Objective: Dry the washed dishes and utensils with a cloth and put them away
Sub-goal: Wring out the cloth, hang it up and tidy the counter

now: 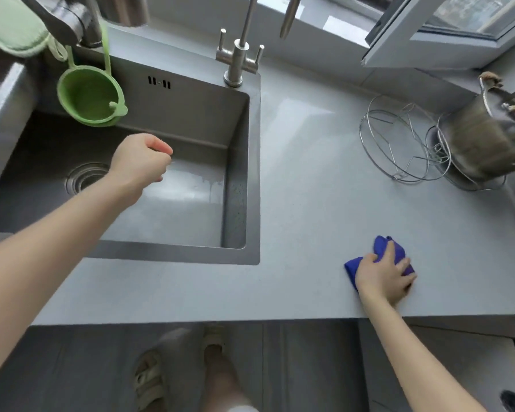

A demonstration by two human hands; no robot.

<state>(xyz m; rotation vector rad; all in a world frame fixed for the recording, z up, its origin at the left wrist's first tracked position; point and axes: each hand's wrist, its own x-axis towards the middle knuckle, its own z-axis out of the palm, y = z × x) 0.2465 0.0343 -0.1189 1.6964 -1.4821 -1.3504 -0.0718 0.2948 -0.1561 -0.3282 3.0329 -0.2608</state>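
A blue cloth [394,251] lies bunched on the grey counter [309,173] near its front edge, at the right. My right hand [382,276] rests on top of it, fingers spread and bent over the fabric, gripping it. My left hand [140,163] hovers over the steel sink [191,120] with its fingers curled and nothing in them. The sink basin holds no dishes, only a wet patch on its floor. A metal pot [482,144] stands tilted at the far right next to a wire rack [399,144].
A green silicone strainer [89,98] hangs at the sink's back left, under a green cloth [12,25]. A steel tap [238,58] rises behind the sink. An open window frame [443,40] juts over the counter's back right. Cabinet fronts and my feet show below.
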